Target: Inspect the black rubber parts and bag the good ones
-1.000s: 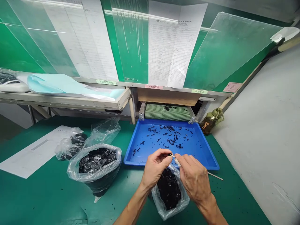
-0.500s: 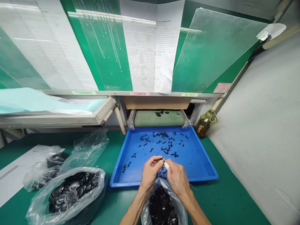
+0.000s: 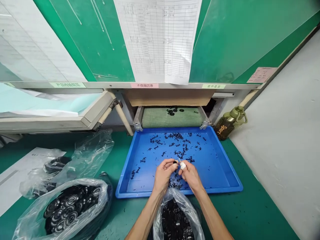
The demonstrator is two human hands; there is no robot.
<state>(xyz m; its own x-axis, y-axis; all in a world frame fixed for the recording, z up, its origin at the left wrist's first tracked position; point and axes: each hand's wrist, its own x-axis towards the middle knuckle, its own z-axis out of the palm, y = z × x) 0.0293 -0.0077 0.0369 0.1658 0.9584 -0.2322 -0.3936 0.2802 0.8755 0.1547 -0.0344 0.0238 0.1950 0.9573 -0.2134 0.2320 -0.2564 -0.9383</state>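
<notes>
Over the front part of a blue tray [image 3: 212, 183], my left hand [image 3: 163, 173] pinches a small black round part [image 3: 175, 162] between thumb and fingertips. Close to its right, my right hand [image 3: 191, 176] is closed on a small white object [image 3: 183, 165], perhaps a tool or a covered fingertip, with a thin tip pointing at the black part. Small black scraps [image 3: 181, 150] lie scattered in the tray. Below my hands stands an open plastic bag [image 3: 197, 221] of black parts. A larger open bag [image 3: 30, 221] at the left holds black rings [image 3: 67, 210].
Behind the tray is a green ribbed conveyor [image 3: 160, 118] with several black parts on it. A green bottle [image 3: 227, 125] stands by the wall at the right. Another plastic bag [image 3: 92, 153] and a paper sheet [image 3: 12, 173] lie at the left.
The view has tilted down and moved closer. My hands have drawn slightly apart, and the black part and the thin white tip show more clearly between them.
</notes>
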